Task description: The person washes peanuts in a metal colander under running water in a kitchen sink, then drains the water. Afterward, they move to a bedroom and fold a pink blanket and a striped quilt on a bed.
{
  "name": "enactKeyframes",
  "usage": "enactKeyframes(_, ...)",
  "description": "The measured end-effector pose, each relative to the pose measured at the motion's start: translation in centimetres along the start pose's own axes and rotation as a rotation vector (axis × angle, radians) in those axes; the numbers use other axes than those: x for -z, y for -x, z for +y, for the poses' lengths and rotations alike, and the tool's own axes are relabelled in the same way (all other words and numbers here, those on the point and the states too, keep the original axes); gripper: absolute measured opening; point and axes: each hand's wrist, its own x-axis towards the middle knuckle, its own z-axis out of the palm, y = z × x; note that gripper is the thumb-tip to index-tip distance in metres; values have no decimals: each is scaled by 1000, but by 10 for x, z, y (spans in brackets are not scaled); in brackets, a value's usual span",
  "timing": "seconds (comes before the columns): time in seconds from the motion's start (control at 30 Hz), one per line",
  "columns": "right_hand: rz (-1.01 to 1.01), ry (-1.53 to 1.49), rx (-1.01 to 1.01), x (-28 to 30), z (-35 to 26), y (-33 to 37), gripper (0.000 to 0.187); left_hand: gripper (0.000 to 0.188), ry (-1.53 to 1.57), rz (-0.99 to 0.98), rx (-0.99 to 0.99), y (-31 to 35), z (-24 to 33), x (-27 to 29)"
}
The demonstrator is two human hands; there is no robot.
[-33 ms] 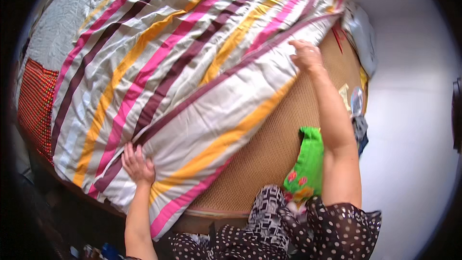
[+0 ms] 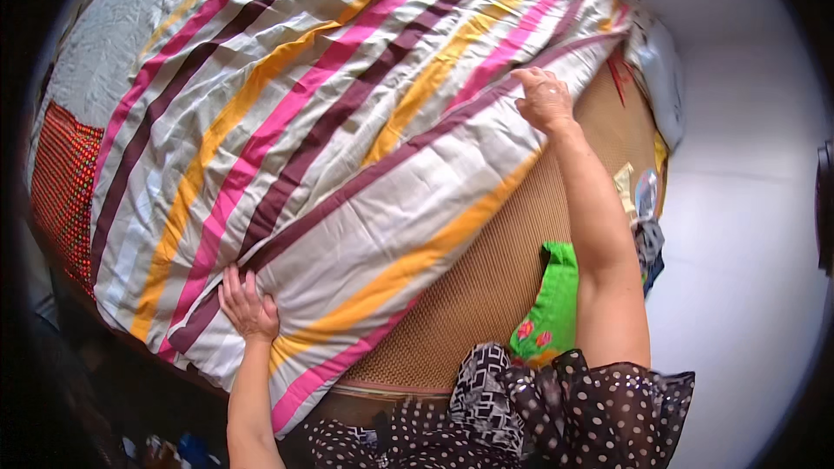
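A striped quilt (image 2: 287,104) in white, pink, yellow and dark purple covers most of the bed. Its near right side is folded over into a long flap (image 2: 382,200) that slants from lower left to upper right. My left hand (image 2: 249,306) lies flat on the flap's lower left end, fingers stretched out. At the upper right part of the flap rests my right hand (image 2: 546,102), with its fingers extended and nothing seen in its grasp. The woven tan mat (image 2: 486,269) shows beside the flap.
Bright green flowered cloth (image 2: 552,295) lies on the mat by my right arm. Small items and dark cloth (image 2: 648,243) line the wall side. A red patterned cloth (image 2: 68,195) sits at the left, and a pale wall (image 2: 738,252) rises at the right.
My right hand has shifted slightly left across the flap. My left hand stays in place on the quilt, while the whole view has moved a little.
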Motion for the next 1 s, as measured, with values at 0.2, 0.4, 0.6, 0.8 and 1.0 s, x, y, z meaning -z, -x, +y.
enactKeyframes(0.2, -226, 243, 353, -76, -6, -87, 23, 45, 31, -72, 64, -6, -2, -3)
enactKeyframes(0.4, -492, 317, 502, -98, -9, -119, 26, 41, 25, -98, 86, -17, -1, -6)
enactKeyframes(0.6, -639, 359, 474, -97, -16, -135, 28, 50, -36, -208, 131, -17, 2, 0)
enactKeyframes(0.8, -631, 302, 454, -98, -7, -131, 29, 60, -158, -367, 191, -43, 25, 20)
enactKeyframes(1.0, -630, 158, 470, -95, 1, -138, 23, 54, 100, -896, 720, -153, 49, 65)
